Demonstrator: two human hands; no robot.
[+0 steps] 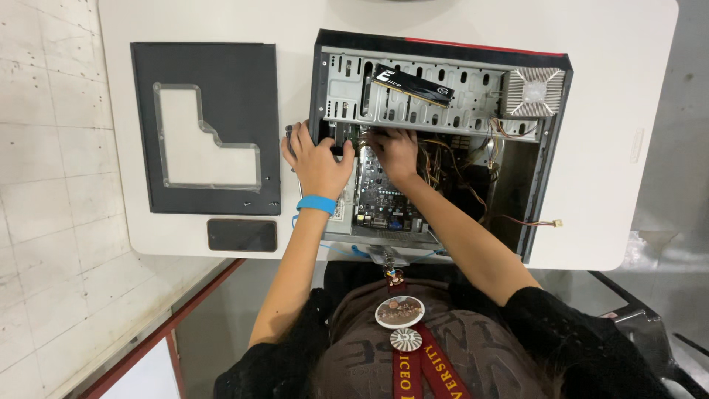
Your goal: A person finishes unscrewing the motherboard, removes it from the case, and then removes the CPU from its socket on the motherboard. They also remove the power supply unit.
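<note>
Reaching into the open computer case point(550, 148) at the tabletop's middle, the right hand point(395, 153) presses on the motherboard point(377, 196) while the left hand point(316, 164) grips the case's wall, hands apart; snagged loose wires point(443, 159) could tear free, I judge.

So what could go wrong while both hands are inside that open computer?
The right hand is down among loose wires, so it might snag or tug one free. The memory stick lies loose on the metal drive cage and could slide into the case if that gets bumped. The left hand rests on the case's thin metal edge, which might scratch.
</note>
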